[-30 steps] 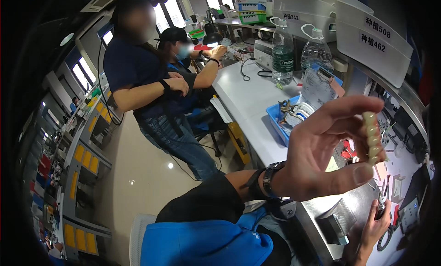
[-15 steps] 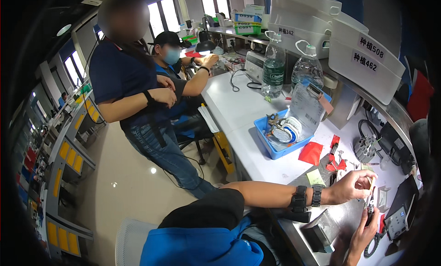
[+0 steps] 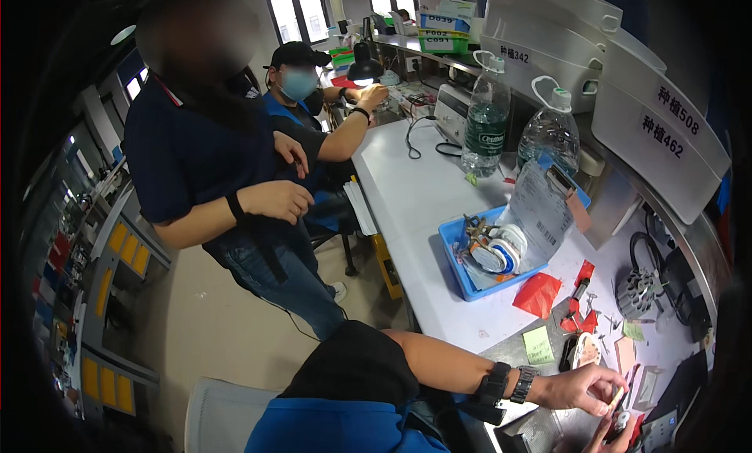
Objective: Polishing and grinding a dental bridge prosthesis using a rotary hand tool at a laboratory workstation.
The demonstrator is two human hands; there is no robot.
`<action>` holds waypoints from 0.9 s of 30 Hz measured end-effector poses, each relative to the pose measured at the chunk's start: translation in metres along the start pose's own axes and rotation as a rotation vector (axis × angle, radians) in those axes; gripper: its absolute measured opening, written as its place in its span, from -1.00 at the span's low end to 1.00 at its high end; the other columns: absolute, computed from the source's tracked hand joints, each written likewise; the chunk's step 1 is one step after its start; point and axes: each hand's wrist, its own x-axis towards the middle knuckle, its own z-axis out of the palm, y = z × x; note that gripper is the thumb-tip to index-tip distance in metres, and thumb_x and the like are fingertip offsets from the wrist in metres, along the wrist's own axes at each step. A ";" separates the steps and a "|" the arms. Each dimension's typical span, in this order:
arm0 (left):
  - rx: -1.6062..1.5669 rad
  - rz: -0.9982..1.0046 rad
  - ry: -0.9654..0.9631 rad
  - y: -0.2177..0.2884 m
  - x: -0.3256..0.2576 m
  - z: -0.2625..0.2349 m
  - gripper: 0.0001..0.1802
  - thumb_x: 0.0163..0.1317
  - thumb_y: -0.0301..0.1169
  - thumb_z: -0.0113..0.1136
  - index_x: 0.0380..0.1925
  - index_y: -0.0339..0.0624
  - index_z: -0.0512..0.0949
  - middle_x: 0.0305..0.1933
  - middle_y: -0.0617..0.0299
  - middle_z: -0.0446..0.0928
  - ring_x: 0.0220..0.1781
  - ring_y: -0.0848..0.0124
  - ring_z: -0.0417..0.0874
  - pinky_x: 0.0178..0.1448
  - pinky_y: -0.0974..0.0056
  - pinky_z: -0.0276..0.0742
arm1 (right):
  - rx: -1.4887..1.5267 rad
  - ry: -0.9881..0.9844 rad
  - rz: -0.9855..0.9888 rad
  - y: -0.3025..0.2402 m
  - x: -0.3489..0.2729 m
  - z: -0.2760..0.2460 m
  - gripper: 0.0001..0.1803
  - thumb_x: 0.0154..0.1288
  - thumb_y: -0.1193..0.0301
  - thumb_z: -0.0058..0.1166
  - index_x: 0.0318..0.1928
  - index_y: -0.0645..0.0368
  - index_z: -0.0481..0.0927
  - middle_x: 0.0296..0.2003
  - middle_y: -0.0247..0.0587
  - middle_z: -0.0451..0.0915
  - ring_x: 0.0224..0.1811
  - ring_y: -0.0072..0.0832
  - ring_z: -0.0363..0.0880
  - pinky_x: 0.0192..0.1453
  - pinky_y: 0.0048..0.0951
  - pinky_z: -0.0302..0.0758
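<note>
- A standing person [image 3: 211, 155] in a dark shirt is at the far left, hands held loosely in front of the body.
- Just behind, a seated person [image 3: 301, 101] in a cap and mask leans on the white surface [image 3: 407, 202] under a desk lamp [image 3: 362, 61].
- Two water bottles [image 3: 486, 124] stand at the back of the surface, near grey bins [image 3: 658, 124].
- A blue tray [image 3: 458, 253] holds pliers and white tape rolls; a clear bag with a paper slip leans in it.
- A red bag [image 3: 539, 294] and a green note [image 3: 538, 345] lie just in front of the tray.
- The left hand [image 3: 580, 389], with watch and bracelet on the wrist, reaches across low right; its fingers [image 3: 615, 386] are curled closed, pinching a small pale piece [image 3: 617, 398] just above the surface.
- The right hand [image 3: 615, 437] sits at the bottom edge, just under the left, touching the same piece; mostly cut off, so I cannot tell how its fingers stand.
</note>
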 end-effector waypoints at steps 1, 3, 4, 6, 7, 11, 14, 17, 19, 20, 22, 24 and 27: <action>0.003 -0.030 0.003 0.001 -0.001 0.001 -0.30 0.15 -0.39 0.30 0.26 -0.42 0.30 -0.12 0.09 0.66 -0.02 0.41 0.65 0.22 0.28 0.47 | 0.006 0.006 -0.019 0.002 0.006 0.002 -0.70 0.39 0.34 0.12 -0.06 0.36 0.49 -0.42 -0.16 0.50 -0.43 -0.46 0.38 -0.35 -0.42 0.30; -0.056 -0.057 0.021 0.002 -0.005 0.003 -0.30 0.13 -0.42 0.31 0.27 -0.42 0.30 -0.14 0.11 0.65 -0.02 0.42 0.64 0.23 0.28 0.47 | 0.015 0.016 -0.054 0.005 0.016 0.005 -0.69 0.37 0.34 0.14 -0.06 0.35 0.50 -0.42 -0.16 0.51 -0.44 -0.47 0.38 -0.36 -0.42 0.31; -0.035 -0.062 0.044 0.001 -0.004 0.003 -0.30 0.13 -0.42 0.32 0.27 -0.41 0.31 -0.17 0.14 0.65 -0.04 0.43 0.64 0.23 0.27 0.47 | 0.019 0.020 -0.070 0.007 0.019 0.006 -0.69 0.36 0.34 0.15 -0.07 0.35 0.50 -0.42 -0.17 0.51 -0.45 -0.47 0.38 -0.37 -0.42 0.31; -0.027 -0.056 0.041 -0.003 -0.003 0.001 -0.31 0.14 -0.43 0.32 0.26 -0.41 0.31 -0.17 0.14 0.65 -0.04 0.44 0.64 0.23 0.28 0.47 | 0.030 0.026 -0.097 0.010 0.022 0.009 -0.68 0.34 0.33 0.18 -0.07 0.34 0.51 -0.43 -0.17 0.51 -0.46 -0.47 0.38 -0.38 -0.42 0.31; -0.023 -0.056 0.039 -0.006 -0.004 0.001 -0.32 0.14 -0.43 0.31 0.26 -0.41 0.31 -0.17 0.14 0.65 -0.05 0.44 0.64 0.22 0.28 0.48 | 0.037 0.029 -0.108 0.010 0.022 0.010 -0.67 0.33 0.33 0.19 -0.07 0.34 0.51 -0.43 -0.18 0.51 -0.46 -0.48 0.38 -0.39 -0.42 0.31; -0.002 -0.055 0.018 -0.015 -0.001 0.002 -0.35 0.17 -0.44 0.30 0.25 -0.41 0.33 -0.18 0.15 0.65 -0.05 0.46 0.64 0.20 0.30 0.50 | 0.060 0.050 -0.153 0.012 0.021 0.013 -0.65 0.28 0.32 0.24 -0.08 0.33 0.52 -0.44 -0.19 0.52 -0.48 -0.49 0.39 -0.41 -0.42 0.32; -0.012 -0.111 -0.028 -0.016 0.000 0.004 -0.35 0.19 -0.40 0.31 0.26 -0.35 0.34 -0.17 0.22 0.62 -0.08 0.50 0.59 0.17 0.30 0.47 | 0.041 0.084 -0.128 0.013 0.008 0.014 -0.63 0.25 0.31 0.28 -0.08 0.32 0.53 -0.45 -0.20 0.52 -0.49 -0.49 0.39 -0.43 -0.42 0.32; 0.067 -0.157 -0.044 -0.008 0.001 0.001 -0.38 0.19 -0.42 0.33 0.26 -0.24 0.38 -0.20 0.32 0.56 -0.08 0.56 0.53 0.12 0.34 0.46 | -0.112 0.082 0.023 0.013 -0.047 -0.020 -0.61 0.21 0.30 0.32 -0.09 0.31 0.54 -0.45 -0.21 0.52 -0.51 -0.50 0.39 -0.45 -0.42 0.32; -0.031 -0.236 -0.041 -0.001 0.003 0.007 -0.37 0.21 -0.48 0.35 0.29 -0.22 0.37 -0.07 0.28 0.57 0.03 0.57 0.53 0.07 0.36 0.56 | -0.254 0.115 0.165 -0.001 -0.080 -0.053 -0.51 0.03 0.26 0.46 -0.15 0.32 0.55 -0.45 -0.08 0.57 -0.54 -0.27 0.49 -0.48 -0.34 0.38; 0.004 -0.194 0.033 -0.002 -0.002 0.002 -0.36 0.24 -0.50 0.32 0.32 -0.25 0.34 -0.03 0.25 0.57 0.05 0.54 0.55 0.11 0.36 0.56 | -0.265 0.114 -0.006 -0.003 -0.060 -0.044 -0.53 -0.03 0.31 0.47 -0.16 0.29 0.56 -0.46 -0.08 0.55 -0.56 -0.22 0.48 -0.51 -0.32 0.35; -0.003 -0.304 0.115 0.008 -0.007 -0.006 -0.36 0.27 -0.59 0.22 0.35 -0.36 0.28 0.04 0.12 0.58 0.07 0.46 0.59 0.19 0.33 0.54 | -0.268 0.039 0.160 -0.010 -0.046 -0.034 -0.51 -0.09 0.27 0.52 -0.20 0.22 0.57 -0.46 -0.14 0.56 -0.56 -0.30 0.51 -0.48 -0.37 0.40; -0.012 -0.258 0.110 0.007 0.001 -0.006 -0.35 0.26 -0.58 0.22 0.34 -0.44 0.26 0.07 -0.06 0.58 0.15 0.34 0.61 0.30 0.22 0.50 | -0.344 0.038 0.130 -0.008 -0.046 -0.038 -0.50 -0.06 0.19 0.52 -0.20 0.21 0.58 -0.45 -0.19 0.59 -0.55 -0.33 0.55 -0.49 -0.37 0.44; 0.063 -0.252 0.072 -0.001 0.012 -0.006 -0.31 0.24 -0.51 0.26 0.35 -0.45 0.26 0.06 -0.08 0.58 0.14 0.32 0.61 0.36 0.21 0.42 | -0.348 0.064 0.117 0.002 -0.044 -0.044 -0.48 -0.05 0.14 0.52 -0.21 0.20 0.58 -0.42 -0.20 0.63 -0.52 -0.34 0.61 -0.47 -0.39 0.48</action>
